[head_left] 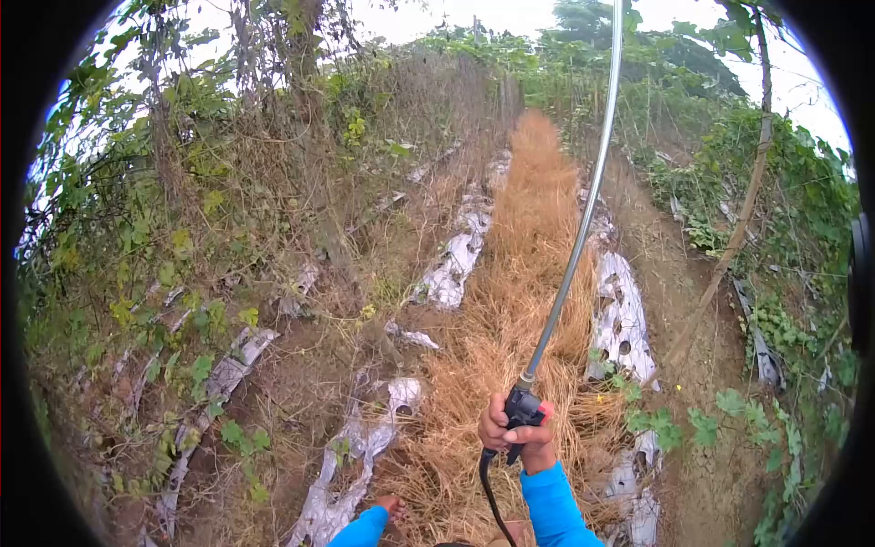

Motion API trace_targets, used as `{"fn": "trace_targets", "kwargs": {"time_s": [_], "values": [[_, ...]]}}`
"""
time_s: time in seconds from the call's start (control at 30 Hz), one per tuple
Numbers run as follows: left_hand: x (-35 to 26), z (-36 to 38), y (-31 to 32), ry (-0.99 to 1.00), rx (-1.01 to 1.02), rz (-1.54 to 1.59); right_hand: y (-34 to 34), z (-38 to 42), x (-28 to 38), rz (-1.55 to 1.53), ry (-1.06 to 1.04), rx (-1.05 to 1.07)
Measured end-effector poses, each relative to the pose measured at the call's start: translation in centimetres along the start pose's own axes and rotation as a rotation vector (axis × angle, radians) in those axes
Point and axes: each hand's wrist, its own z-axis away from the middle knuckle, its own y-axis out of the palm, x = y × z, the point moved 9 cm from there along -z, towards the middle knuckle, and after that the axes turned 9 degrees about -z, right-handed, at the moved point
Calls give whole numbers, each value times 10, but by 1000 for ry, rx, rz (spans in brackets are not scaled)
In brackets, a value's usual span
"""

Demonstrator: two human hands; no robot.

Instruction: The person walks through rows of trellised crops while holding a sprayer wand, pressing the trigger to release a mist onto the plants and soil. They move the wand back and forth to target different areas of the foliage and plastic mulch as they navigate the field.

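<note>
My right hand (518, 428), in a blue sleeve, is wrapped round the black handle (523, 407) of a sprayer wand. From the handle a long metal tube (583, 219) rises, leaning slightly right, past the top edge. A black hose (489, 488) hangs from the handle's lower end. Low in the view, my left hand (394, 509) is beside the dry straw, below and left of the right hand. It is small and partly blurred, so its fingers cannot be made out clearly.
Dry straw (510, 301) runs ahead between strips of torn silvery plastic mulch (622, 310). Tangled vines (228, 173) stand on the left. Green climbers (793, 237) and a leaning wooden pole (743, 219) are on the right, beside a bare soil path (670, 292).
</note>
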Motion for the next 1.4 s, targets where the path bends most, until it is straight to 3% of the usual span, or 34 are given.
{"fn": "trace_targets", "kwargs": {"time_s": [0.1, 0.13, 0.2, 0.33, 0.47, 0.53, 0.57, 0.63, 0.7, 0.83, 0.97, 1.17, 1.3, 1.37, 1.4], "values": [[73, -15, -10, -132, 385, 133, 43, 13, -11, 64, -34, 61], [97, -6, -11, -149, 390, 106, 54, 19, -13, 106, -60, 32], [143, 2, -35, -148, 128, -126, 78, 31, -18, 154, -49, 13], [197, 16, -40, -148, -69, -151, 114, 71, -41, 236, -11, -18], [248, 20, -17, -123, 4, -121, 118, 150, -51, 414, -51, -192], [265, 34, -8, -73, -136, -175, 116, 217, -16, 1034, -302, -554], [273, 43, 4, -65, -167, -181, 101, 259, -4, 1167, -374, -744], [305, 58, 16, -32, -168, -180, 140, 316, 37, 1478, -433, -931], [315, 70, 17, 26, -176, -183, 166, 347, 64, 1492, -523, -889], [363, 89, 16, 5, -159, -288, 222, 379, 85, 1506, -430, -866], [372, 115, 18, 89, -228, -220, 264, 417, 85, 1570, -526, -873], [382, 163, 43, 99, -259, -350, 336, 490, 73, 1649, -616, -1155], [395, 154, 45, 38, -240, -434, 358, 525, 50, 1616, -673, -1168], [406, 138, 47, 78, -144, -416, 368, 544, 35, 1596, -676, -1188], [408, 145, 48, 137, -202, -483, 377, 553, 28, 1613, -695, -1200]]}}
